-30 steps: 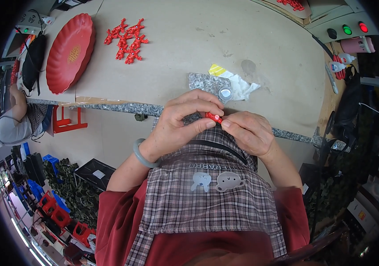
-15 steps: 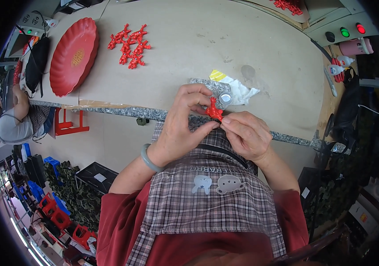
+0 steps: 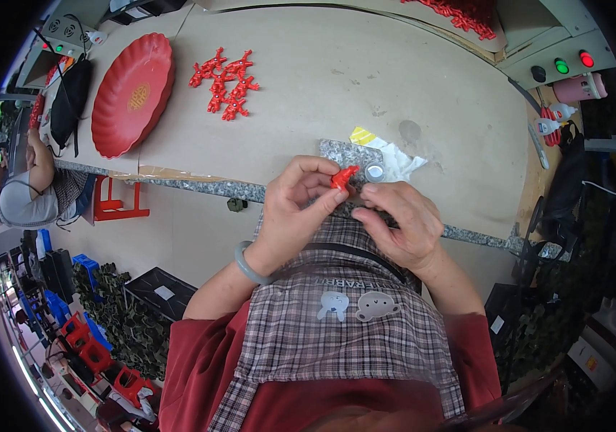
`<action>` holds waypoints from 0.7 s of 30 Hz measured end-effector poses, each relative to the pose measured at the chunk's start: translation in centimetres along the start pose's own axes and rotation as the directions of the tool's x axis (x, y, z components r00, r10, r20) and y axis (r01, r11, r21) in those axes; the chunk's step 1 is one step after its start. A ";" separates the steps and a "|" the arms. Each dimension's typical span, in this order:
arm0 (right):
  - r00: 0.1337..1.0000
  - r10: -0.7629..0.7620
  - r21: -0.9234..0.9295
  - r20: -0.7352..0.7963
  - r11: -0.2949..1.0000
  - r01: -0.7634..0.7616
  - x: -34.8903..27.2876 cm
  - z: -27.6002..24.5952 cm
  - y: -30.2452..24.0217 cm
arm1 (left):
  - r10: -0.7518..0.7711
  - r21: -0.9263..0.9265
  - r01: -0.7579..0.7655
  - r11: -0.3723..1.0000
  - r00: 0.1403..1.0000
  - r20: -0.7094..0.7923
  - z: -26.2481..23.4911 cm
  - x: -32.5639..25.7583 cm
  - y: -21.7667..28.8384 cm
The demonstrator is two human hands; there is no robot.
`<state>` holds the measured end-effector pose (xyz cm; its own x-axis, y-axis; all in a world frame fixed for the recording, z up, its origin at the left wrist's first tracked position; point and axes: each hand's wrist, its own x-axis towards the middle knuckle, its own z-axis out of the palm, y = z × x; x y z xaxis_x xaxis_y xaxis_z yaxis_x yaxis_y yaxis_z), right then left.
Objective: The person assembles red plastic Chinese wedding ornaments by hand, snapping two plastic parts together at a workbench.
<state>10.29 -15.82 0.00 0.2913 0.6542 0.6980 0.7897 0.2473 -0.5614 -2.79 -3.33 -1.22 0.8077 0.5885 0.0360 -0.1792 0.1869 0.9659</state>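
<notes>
A small glossy red figurine (image 3: pixel 343 178) is pinched between the thumb and fingers of my left hand (image 3: pixel 295 209), above the table's front edge. Just right of it, my right hand (image 3: pixel 405 225) has its thumb and forefinger apart, with nothing visible between them; its other fingers are curled. Beyond my hands lie a speckled grey stone slab (image 3: pixel 344 152), a small round container with a pale top (image 3: pixel 374 172) and a crumpled white and yellow wrapper (image 3: pixel 398 163). Several similar red figurines (image 3: pixel 225 83) lie grouped farther left on the table.
A large red scalloped tray (image 3: pixel 117 129) stands at the left of the table (image 3: pixel 286 79). A box with lit buttons (image 3: pixel 561 66), small white bottles (image 3: pixel 561 111) and a pink cup (image 3: pixel 580 88) are at the right. Another person (image 3: pixel 30 191) sits at far left.
The figurine has tilted over in my left hand. My right thumb and forefinger have let go of it and moved apart. The view has shifted slightly.
</notes>
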 end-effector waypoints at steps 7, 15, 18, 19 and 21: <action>1.000 0.018 -0.079 0.007 0.997 -0.017 -0.3 -1.7 1.0 | -0.259 -0.328 0.277 0.903 0.961 0.100 -1.3 0.5 1.3; 0.999 0.037 -0.174 -0.007 0.984 -0.037 -0.4 -2.4 1.8 | -0.254 -0.291 0.253 0.922 0.966 0.036 -1.7 0.8 1.0; 0.999 0.031 -0.174 -0.005 0.984 -0.032 -0.2 -2.4 2.0 | -0.208 -0.223 0.199 0.954 0.978 -0.018 -1.9 0.7 1.0; 1.000 0.031 -0.173 -0.003 0.984 -0.031 -0.1 -2.3 2.0 | -0.209 -0.207 0.202 0.957 0.978 -0.010 -2.0 0.7 1.2; 1.000 0.022 -0.177 -0.003 0.984 -0.022 0.0 -2.1 2.0 | -0.211 -0.194 0.206 0.959 0.977 -0.004 -2.0 0.6 1.4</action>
<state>13.00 -16.85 -0.14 0.3098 0.6575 0.6868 0.8663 0.1026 -0.4890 -3.71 -1.09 -0.35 0.8248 0.5392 -0.1698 -0.1141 0.4530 0.8842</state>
